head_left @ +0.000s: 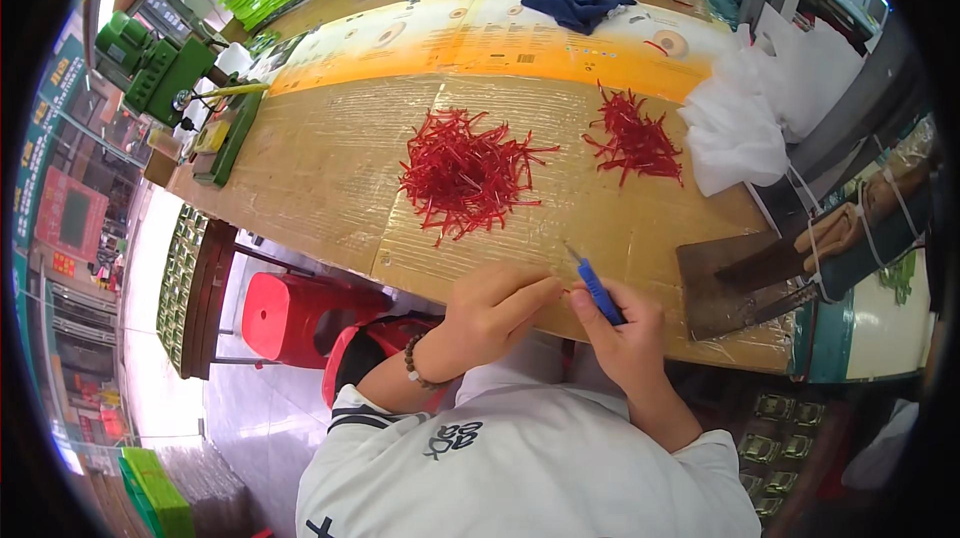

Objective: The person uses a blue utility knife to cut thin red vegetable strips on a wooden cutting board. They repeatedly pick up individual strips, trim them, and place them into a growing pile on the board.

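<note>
Blue knife (598,293) is pinched in right hand (625,333) | tiny red piece, barely visible, is pinched by left hand (490,308) | blade is best kept off fingertips | red piles (462,173) lie beyond both hands

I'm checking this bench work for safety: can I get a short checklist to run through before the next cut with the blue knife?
1. Blue knife firmly in the right hand: ok.
2. Left hand fingertips clear of the blade tip: cannot tell, they sit very close.
3. Piece pinched between the hands: cannot tell, too small.
4. Large pile of red strips within reach: ok.
5. Smaller red pile kept apart: ok.
6. Cleaver lying apart from the hands: ok.
</note>
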